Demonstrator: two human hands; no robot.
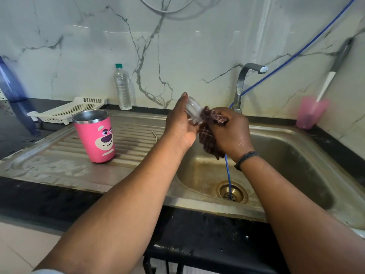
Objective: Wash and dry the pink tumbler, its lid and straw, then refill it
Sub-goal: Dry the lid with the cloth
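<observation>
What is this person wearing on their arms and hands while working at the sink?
Both forearms are bare, with no gloves or rings in view. The right hand has a dark braided band at its wrist and some water droplets. The left hand wears nothing. A bit of pale sleeve shows at the bottom-left corner.

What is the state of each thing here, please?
pink tumbler: upright on the drainboard, lid off
clear lid: held in left hand
dark cloth: gripped by right hand, against the lid
metal straw: lying on the drainboard
tap: no water visible
water bottle: upright, capped
</observation>
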